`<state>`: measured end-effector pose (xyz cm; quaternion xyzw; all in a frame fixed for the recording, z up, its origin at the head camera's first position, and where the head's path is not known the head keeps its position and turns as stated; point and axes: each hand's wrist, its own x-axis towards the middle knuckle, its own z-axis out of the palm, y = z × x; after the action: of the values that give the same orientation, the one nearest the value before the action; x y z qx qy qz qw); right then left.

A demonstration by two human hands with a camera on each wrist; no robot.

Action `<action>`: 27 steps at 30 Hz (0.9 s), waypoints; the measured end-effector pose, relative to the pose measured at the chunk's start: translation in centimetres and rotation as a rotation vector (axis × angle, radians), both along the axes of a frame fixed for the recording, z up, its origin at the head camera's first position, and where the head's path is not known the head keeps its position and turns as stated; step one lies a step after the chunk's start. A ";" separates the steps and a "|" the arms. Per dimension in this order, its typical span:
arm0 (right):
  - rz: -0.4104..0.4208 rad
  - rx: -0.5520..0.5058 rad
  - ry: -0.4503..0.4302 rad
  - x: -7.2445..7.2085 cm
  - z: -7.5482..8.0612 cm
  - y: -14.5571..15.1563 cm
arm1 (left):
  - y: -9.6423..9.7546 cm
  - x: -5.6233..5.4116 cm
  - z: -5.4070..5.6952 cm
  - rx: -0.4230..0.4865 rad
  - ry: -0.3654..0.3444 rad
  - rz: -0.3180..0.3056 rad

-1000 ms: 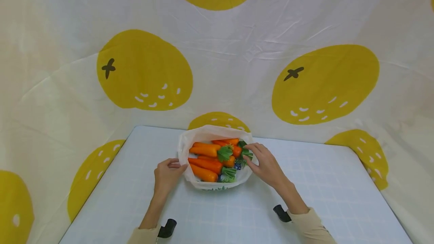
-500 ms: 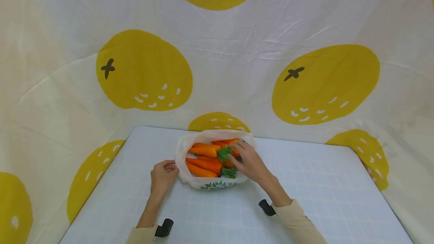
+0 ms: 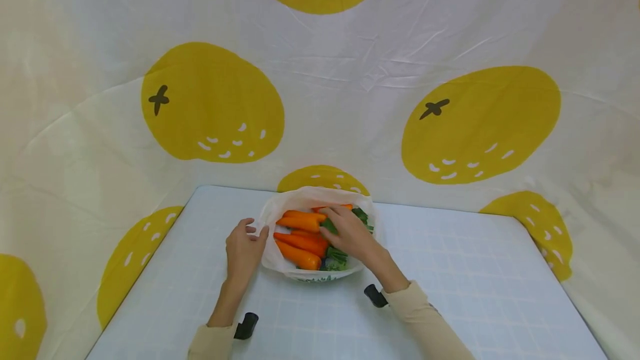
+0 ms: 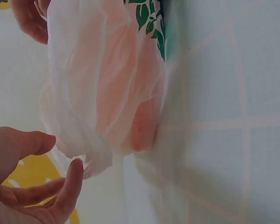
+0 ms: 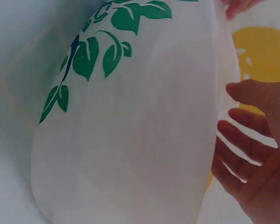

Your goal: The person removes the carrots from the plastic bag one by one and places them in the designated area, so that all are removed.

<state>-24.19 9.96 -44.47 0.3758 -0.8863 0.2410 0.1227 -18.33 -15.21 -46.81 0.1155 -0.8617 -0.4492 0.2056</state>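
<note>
Carrots [image 3: 301, 243] lay in the white bag [image 3: 290, 200] on the bench [image 3: 460, 271] | bag spread wide, presumably giving our right hand [image 3: 346, 233], loose and gripping nothing visible, room above | our left hand [image 3: 243, 250], unclenched, bordered it, perhaps for steadying

Bag [image 4: 102, 84] — crinkled plastic, carrots [image 3: 304, 244] — smooth, glossy

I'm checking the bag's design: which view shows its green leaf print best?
The right wrist view: the leaf print spreads large across the bag. The head view shows only a strip; the left wrist view, part of it near the top.
</note>
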 end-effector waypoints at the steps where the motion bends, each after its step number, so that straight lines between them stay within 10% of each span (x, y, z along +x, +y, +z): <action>1: 0.001 0.010 -0.019 0.0 0.1 -0.2 | 0.0 -0.2 0.1 -0.013 -0.005 -0.004; 16: -0.020 0.228 -0.070 -1.0 -0.3 -3.3 | 0.1 -1.6 -0.2 -0.081 -0.040 -0.047; 27: -0.043 0.126 0.004 -1.4 -1.7 -4.9 | -0.1 -2.2 -0.7 -0.038 -0.025 -0.017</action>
<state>-25.60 5.05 -46.17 0.3642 -0.9074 0.1811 0.1058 -20.49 -15.26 -47.47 0.1098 -0.8736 -0.4331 0.1931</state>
